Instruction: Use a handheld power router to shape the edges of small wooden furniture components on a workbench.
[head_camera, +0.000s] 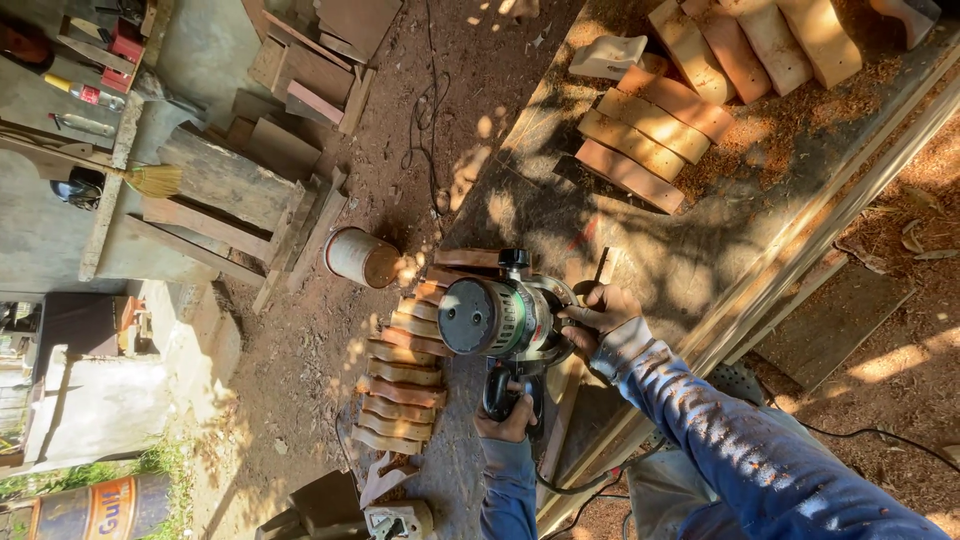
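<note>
My left hand (507, 417) is closed around the black rear handle of the router (500, 318). My right hand (598, 312) is wrapped on the knob at the router's far side, fingers curled tight. Both sleeves are blue and dusted with sawdust.

The router stands on the bench (560, 200), its round grey motor cap facing the camera, base down on a strip of wood (562, 395) that runs along the bench edge. Its black cord (570, 485) trails off below the handle.

Just beside the router, on its left, a row of curved wooden pieces (400, 385) lies stacked edge to edge. Beyond that row a cylindrical tin (362, 257) rests on its side on the dirt. Further along the bench, well apart from my hands, a second batch of shaped blocks (650, 125) lies in sawdust. A long timber rail (800, 250) borders the bench on my right. A broom (150, 180) leans among the scrap lumber on the ground.
</note>
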